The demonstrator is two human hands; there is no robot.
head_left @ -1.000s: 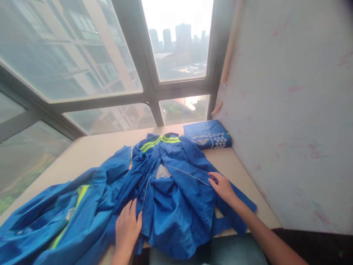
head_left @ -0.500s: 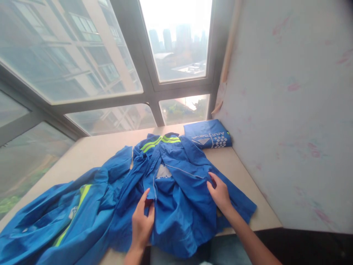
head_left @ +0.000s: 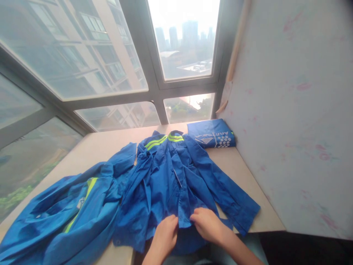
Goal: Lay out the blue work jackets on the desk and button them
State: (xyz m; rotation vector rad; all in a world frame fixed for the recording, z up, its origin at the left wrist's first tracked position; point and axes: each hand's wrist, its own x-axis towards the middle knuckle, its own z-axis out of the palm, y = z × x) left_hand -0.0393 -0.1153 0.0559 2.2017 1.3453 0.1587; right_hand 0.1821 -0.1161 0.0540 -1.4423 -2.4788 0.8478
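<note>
A blue jacket (head_left: 171,176) with lime-yellow collar stripes lies front-up on the beige table (head_left: 96,147), its two front panels now brought together down the middle. My left hand (head_left: 164,237) and my right hand (head_left: 207,225) sit side by side at the jacket's lower hem near the table's front edge. Both have their fingers curled and pinched on the cloth where the front edges meet. One sleeve (head_left: 228,195) stretches out to the right.
More blue garments with yellow stripes (head_left: 60,217) lie heaped at the left. A folded blue garment with white print (head_left: 211,133) sits at the far right corner. A pale wall panel (head_left: 298,110) borders the table's right side; windows stand behind.
Both hands moved down from the open jacket's front panels to its hem. The panels, apart before with a white label showing, are now closed over each other.
</note>
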